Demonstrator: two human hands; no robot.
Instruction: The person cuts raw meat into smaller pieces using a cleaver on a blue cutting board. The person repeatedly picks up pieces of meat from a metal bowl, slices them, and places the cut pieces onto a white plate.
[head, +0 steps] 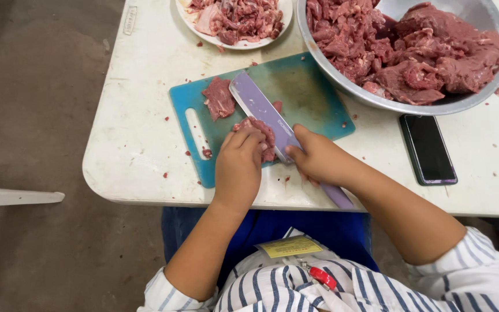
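Raw red meat, a small flat chunk (pixel 259 137), lies near the front edge of a teal plastic cutting board with a handle slot (pixel 313 98), pinned there by the left hand (pixel 239 163), whose fingers are curled down onto the piece, knuckles toward the blade, seemingly to hold it steady and keep the fingertips clear of the edge. The right hand (pixel 319 159) is closed around the handle of a broad lilac-bladed kitchen knife (pixel 264 112), forefinger stretched toward the blade's spine, and the blade runs toward 11 o'clock with its edge against the chunk's right side. A second flat slab of raw meat (pixel 219 98) rests on the board at 10 o'clock from the hands. At 1 o'clock sits a large round steel bowl heaped with red meat chunks (pixel 434 107) (set within arm's reach of the board, it appears), and at 12 o'clock a white round plate of paler meat trimmings (pixel 232 43). A dark smartphone (pixel 428 148) lies face up at 3 o'clock, apart from the board. All rest on a worn white table (pixel 128 144), flecked with meat scraps.
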